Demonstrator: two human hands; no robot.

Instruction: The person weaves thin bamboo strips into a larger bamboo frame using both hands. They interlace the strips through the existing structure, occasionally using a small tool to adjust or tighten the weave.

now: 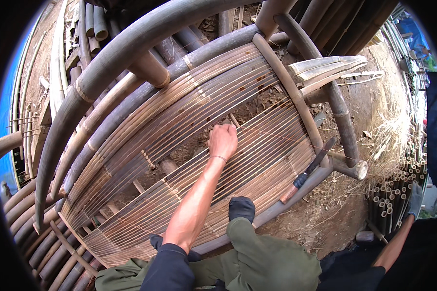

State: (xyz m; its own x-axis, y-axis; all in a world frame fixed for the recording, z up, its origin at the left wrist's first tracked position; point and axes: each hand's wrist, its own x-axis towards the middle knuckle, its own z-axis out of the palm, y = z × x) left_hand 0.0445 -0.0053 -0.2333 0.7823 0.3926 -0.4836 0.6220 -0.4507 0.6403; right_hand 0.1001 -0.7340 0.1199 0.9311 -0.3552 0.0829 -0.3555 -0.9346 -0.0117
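A bamboo bench or chair frame [199,51] fills the middle, its slatted panel [272,133] made of many narrow bamboo strips. Over the gap between two groups of slats is my left hand [223,141], bare, fingers curled down and closed. What it pinches is hidden under the fingers. A thin reddish cord [286,138] runs from beside it toward the right rail. Far to the right, an arm that appears to be mine reaches out, ending in my right hand [414,200] in a grey glove, near bundled bamboo tubes [398,194]. Its fingers are too small to read.
A knife [308,170] with a dark-wrapped handle lies across the right front rail. Split bamboo pieces [327,68] rest on the right side. Bamboo poles [85,29] are stacked behind, with pale shavings [391,131] on the ground. My shoe [242,208] is on the slats' near edge.
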